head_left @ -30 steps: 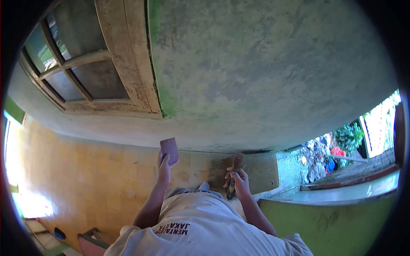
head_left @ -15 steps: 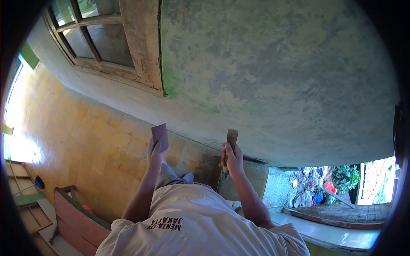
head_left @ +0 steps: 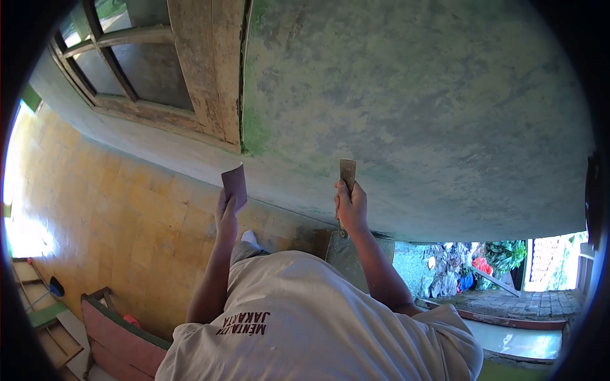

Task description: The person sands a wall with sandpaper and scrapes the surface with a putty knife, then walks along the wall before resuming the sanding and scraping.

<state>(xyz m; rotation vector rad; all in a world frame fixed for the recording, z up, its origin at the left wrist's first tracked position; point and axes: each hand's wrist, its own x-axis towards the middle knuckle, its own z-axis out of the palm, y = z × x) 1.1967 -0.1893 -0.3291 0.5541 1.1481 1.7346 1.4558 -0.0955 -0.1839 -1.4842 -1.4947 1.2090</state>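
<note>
In the head view my left hand (head_left: 228,207) grips a folded, dull purple sheet of sandpaper (head_left: 234,180) at its lower end. The sheet sticks up above my fingers. My right hand (head_left: 351,204) is closed around the handle of a putty knife (head_left: 347,170), whose flat, worn blade points up toward the wall. Part of the handle shows below my fist. In front of both hands rises a patchy grey-green wall (head_left: 406,108), and the blade's tip overlaps its lower part in this view.
A weathered wooden window frame (head_left: 219,82) is set in the wall at upper left. Yellowish floor tiles (head_left: 146,209) run along the wall's foot. A pink wooden board (head_left: 121,336) stands at lower left near a dark brush head (head_left: 56,287). Plants (head_left: 508,261) show through the opening at right.
Both hands have moved up and closer to the wall, carrying the sandpaper and the putty knife. The view has shifted slightly, and a foot now shows below my left hand.
</note>
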